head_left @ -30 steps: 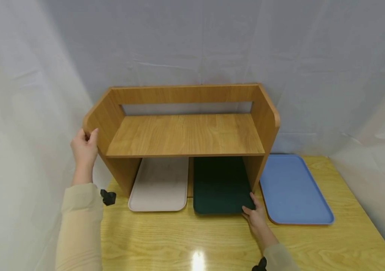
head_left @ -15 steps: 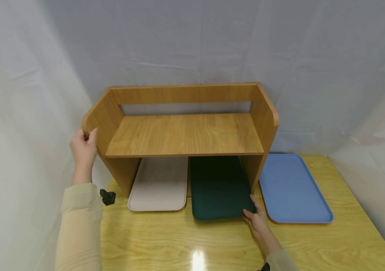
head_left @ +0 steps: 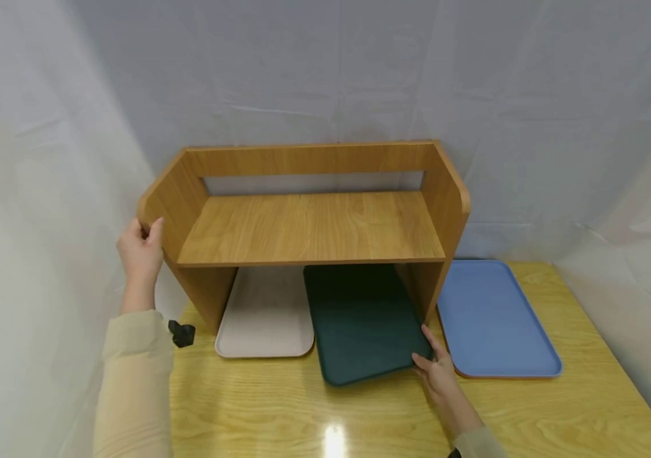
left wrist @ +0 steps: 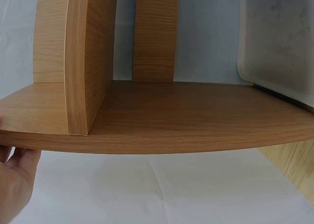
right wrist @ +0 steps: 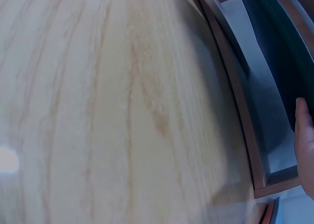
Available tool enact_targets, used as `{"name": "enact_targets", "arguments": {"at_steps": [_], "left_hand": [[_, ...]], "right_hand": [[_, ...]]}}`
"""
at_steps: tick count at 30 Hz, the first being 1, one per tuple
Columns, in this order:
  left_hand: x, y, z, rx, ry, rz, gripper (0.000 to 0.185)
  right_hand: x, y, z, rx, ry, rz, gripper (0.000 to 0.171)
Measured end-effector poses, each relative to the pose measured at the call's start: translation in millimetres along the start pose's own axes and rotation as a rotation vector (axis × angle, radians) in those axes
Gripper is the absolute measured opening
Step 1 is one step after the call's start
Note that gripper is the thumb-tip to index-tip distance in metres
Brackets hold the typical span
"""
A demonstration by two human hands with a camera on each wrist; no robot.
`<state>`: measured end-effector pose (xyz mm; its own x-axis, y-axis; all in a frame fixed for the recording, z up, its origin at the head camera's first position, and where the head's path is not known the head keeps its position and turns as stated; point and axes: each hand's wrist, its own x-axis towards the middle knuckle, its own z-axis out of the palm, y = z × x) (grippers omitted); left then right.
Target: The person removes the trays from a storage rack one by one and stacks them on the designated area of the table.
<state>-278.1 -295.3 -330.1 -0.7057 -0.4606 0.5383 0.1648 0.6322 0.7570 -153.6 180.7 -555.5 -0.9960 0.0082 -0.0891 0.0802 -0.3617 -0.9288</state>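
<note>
A wooden desktop shelf (head_left: pixel 314 229) stands on the table, and my left hand (head_left: pixel 140 254) grips the front edge of its left side panel (left wrist: pixel 196 118). Under the shelf, on the right, a dark green tray (head_left: pixel 362 331) sticks out at the front, turned at an angle. My right hand (head_left: pixel 438 375) holds that tray by its front right corner, thumb on top. In the right wrist view the green tray (right wrist: pixel 279 42) is lifted above the shelf's bottom rail. To its left lies a whitish tray (head_left: pixel 268 321), partly overlapped by the green one.
A blue tray (head_left: pixel 497 324) lies to the right of the shelf, with a reddish edge showing beneath it. The wooden table (head_left: pixel 256 407) extends in front. White cloth (head_left: pixel 531 114) hangs behind and at both sides.
The green tray has come forward, its front left corner nearest me, and has swung left over the whitish tray's edge. My right hand moved slightly with it; my left hand stays put.
</note>
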Motion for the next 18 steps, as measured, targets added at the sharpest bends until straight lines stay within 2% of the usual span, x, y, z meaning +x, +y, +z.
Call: {"name": "enact_targets", "arguments": {"at_steps": [9, 13, 18], "left_hand": [[-0.9, 1.0, -0.9, -0.003, -0.011, -0.011, 0.032], [-0.7, 0.7, -0.6, -0.004, -0.005, -0.008, 0.032], [-0.3, 0.7, -0.5, -0.001, -0.002, -0.007, 0.031]], "right_hand": [[-3, -8, 2, -0.037, -0.043, -0.036, 0.067], [-4, -12, 3, -0.067, -0.072, -0.082, 0.066], [-3, -16, 5, -0.053, -0.110, -0.131, 0.064]]}}
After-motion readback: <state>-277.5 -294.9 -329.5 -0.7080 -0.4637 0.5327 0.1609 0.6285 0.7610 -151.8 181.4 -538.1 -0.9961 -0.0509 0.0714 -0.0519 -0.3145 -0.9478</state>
